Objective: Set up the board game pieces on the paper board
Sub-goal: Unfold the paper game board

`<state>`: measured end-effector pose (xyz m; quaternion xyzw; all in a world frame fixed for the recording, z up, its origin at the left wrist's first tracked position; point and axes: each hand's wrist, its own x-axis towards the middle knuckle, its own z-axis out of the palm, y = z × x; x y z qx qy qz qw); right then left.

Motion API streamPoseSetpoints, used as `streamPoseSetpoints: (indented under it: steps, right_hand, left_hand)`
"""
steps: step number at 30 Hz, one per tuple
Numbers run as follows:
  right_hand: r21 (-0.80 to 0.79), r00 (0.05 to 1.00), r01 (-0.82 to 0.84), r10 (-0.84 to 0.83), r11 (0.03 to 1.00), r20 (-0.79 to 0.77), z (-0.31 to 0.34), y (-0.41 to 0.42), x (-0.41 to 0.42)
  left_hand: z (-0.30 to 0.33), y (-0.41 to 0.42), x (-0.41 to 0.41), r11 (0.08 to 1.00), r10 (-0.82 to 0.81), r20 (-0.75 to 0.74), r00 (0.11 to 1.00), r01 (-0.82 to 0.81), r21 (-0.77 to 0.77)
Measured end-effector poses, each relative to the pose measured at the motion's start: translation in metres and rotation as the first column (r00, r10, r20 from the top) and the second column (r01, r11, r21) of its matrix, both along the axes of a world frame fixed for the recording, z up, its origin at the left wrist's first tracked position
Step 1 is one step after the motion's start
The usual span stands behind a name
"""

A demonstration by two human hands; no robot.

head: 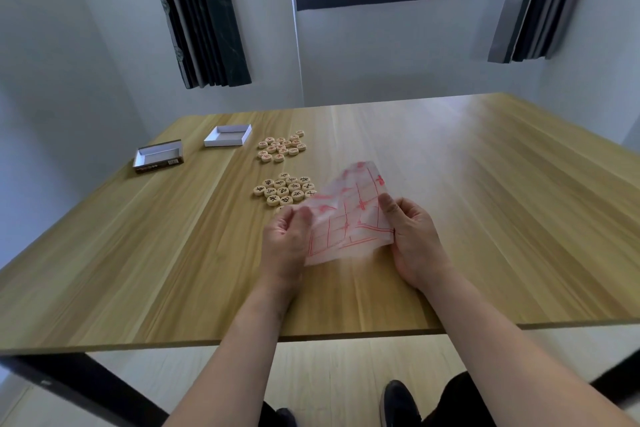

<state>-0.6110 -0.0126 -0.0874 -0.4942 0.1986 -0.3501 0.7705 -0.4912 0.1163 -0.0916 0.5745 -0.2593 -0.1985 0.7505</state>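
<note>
Paper board: we hold the thin white paper sheet printed with a red grid (349,215) above the near middle of the pale wooden table (485,201); it is partly folded and blurred.
Left hand: our left hand (287,239) has its fingers curled at the sheet's left edge and appears to pinch it, though blur hides the exact contact.
Right hand: our right hand (412,239) grips the sheet's right edge, thumb on top.
Handling: we judge the sheet very light, limp and easy to tear or crease; we should hold it at opposite edges or corners, pull gently and smooth it flat.
Pieces: round wooden discs with black characters (284,191) lie just left of the sheet; discs with red characters (282,146) lie farther off.
Boxes: a white tray (227,135) and a dark-sided lid (158,156) sit at the far left.
</note>
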Motion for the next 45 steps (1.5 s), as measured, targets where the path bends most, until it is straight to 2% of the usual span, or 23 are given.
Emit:
streamPoseSetpoints:
  steps: [2, 3, 8, 10, 13, 17, 21, 24, 26, 28, 30, 31, 32, 33, 34, 35, 36, 37, 39, 40, 41, 43, 45]
  right_hand:
    - [0.021, 1.0, 0.005, -0.005, 1.0, -0.008, 0.0, 0.0, 0.0]
    - [0.026, 1.0, 0.009, -0.009, 1.0, -0.017, 0.001, 0.001, 0.0]
    - [-0.01, 0.992, -0.07, 0.069, 0.997, -0.104, 0.007, 0.009, -0.013]
    - [-0.045, 0.978, -0.106, 0.096, 0.993, -0.185, 0.006, 0.007, -0.023]
    - [-0.182, 0.942, -0.079, 0.013, 0.98, -0.336, 0.009, -0.005, -0.039]
    - [-0.164, 0.891, 0.038, -0.107, 0.986, -0.442, 0.021, -0.028, -0.068]
    - [-0.129, 0.836, 0.129, -0.178, 0.983, -0.519, 0.03, -0.064, -0.098]
    - [-0.238, 0.772, 0.159, -0.271, 0.958, -0.575, 0.036, -0.082, -0.112]
    - [-0.375, 0.708, 0.169, -0.377, 0.912, -0.598, 0.036, -0.095, -0.118]
    - [-0.559, 0.582, 0.093, -0.501, 0.824, -0.641, 0.032, -0.104, -0.123]
    - [-0.741, 0.425, -0.108, -0.644, 0.662, -0.637, 0.027, -0.104, -0.127]
    - [-0.809, 0.387, -0.215, -0.714, 0.546, -0.584, 0.026, -0.102, -0.13]
    - [-0.849, 0.395, -0.311, -0.754, 0.428, -0.525, 0.027, -0.097, -0.132]
    - [-0.858, 0.435, -0.394, -0.755, 0.33, -0.49, 0.03, -0.093, -0.135]
    - [-0.841, 0.489, -0.466, -0.712, 0.275, -0.504, 0.034, -0.088, -0.138]
    - [-0.79, 0.515, -0.557, -0.638, 0.258, -0.572, 0.041, -0.082, -0.139]
    - [-0.692, 0.483, -0.672, -0.551, 0.265, -0.68, 0.047, -0.075, -0.141]
    - [-0.566, 0.407, -0.781, -0.474, 0.263, -0.781, 0.052, -0.067, -0.142]
    - [-0.393, 0.274, -0.894, -0.432, 0.215, -0.859, 0.056, -0.051, -0.144]
    - [-0.365, 0.251, -0.912, -0.452, 0.186, -0.856, 0.055, -0.045, -0.145]
    - [-0.345, 0.237, -0.926, -0.477, 0.152, -0.846, 0.055, -0.039, -0.147]
    - [-0.312, 0.224, -0.947, -0.533, 0.08, -0.816, 0.052, -0.029, -0.152]
    - [-0.315, 0.246, -0.949, -0.573, 0.022, -0.782, 0.05, -0.025, -0.154]
  left_hand:
    - [0.004, 0.002, 0.001, 0.997, 0.026, -0.147, 0.989, -0.036, -0.062]
    - [0.006, 0.002, 0.0, 0.997, 0.05, -0.154, 0.987, -0.058, -0.052]
    - [0.013, -0.001, -0.008, 0.987, 0.139, -0.086, 0.987, -0.132, 0.087]
    - [0.019, 0.0, -0.009, 0.974, 0.178, -0.08, 0.981, -0.164, 0.159]
    - [0.036, 0.002, -0.006, 0.955, 0.225, -0.034, 0.974, -0.213, 0.208]
    - [0.055, -0.002, -0.004, 0.937, 0.15, -0.067, 0.986, -0.12, 0.327]
    - [0.058, -0.019, -0.012, 0.859, 0.038, 0.033, 0.999, -0.049, 0.51]
    - [0.051, -0.033, -0.023, 0.827, -0.011, 0.069, 0.998, -0.029, 0.561]
    - [0.043, -0.046, -0.03, 0.822, -0.023, 0.061, 0.998, -0.016, 0.569]
    - [0.036, -0.06, -0.036, 0.81, -0.024, 0.058, 0.998, -0.014, 0.586]
    - [0.033, -0.069, -0.041, 0.742, -0.051, 0.199, 0.979, -0.096, 0.664]
    - [0.032, -0.07, -0.044, 0.691, -0.079, 0.328, 0.941, -0.185, 0.699]
    - [0.031, -0.07, -0.047, 0.655, -0.111, 0.473, 0.874, -0.293, 0.696]
    - [0.03, -0.068, -0.05, 0.657, -0.16, 0.597, 0.786, -0.367, 0.659]
    - [0.032, -0.064, -0.054, 0.69, -0.226, 0.682, 0.695, -0.38, 0.616]
    - [0.035, -0.059, -0.056, 0.718, -0.325, 0.712, 0.622, -0.328, 0.614]
    - [0.037, -0.054, -0.058, 0.703, -0.463, 0.679, 0.57, -0.231, 0.673]
    - [0.04, -0.05, -0.06, 0.634, -0.609, 0.596, 0.523, -0.131, 0.762]
    - [0.043, -0.043, -0.064, 0.421, -0.807, 0.386, 0.447, -0.024, 0.907]
    - [0.045, -0.042, -0.067, 0.361, -0.843, 0.335, 0.421, -0.018, 0.932]
    - [0.046, -0.04, -0.07, 0.346, -0.854, 0.33, 0.401, -0.035, 0.938]
    - [0.048, -0.036, -0.077, 0.377, -0.851, 0.389, 0.354, -0.105, 0.92]
    - [0.049, -0.031, -0.082, 0.426, -0.844, 0.471, 0.258, -0.211, 0.88]
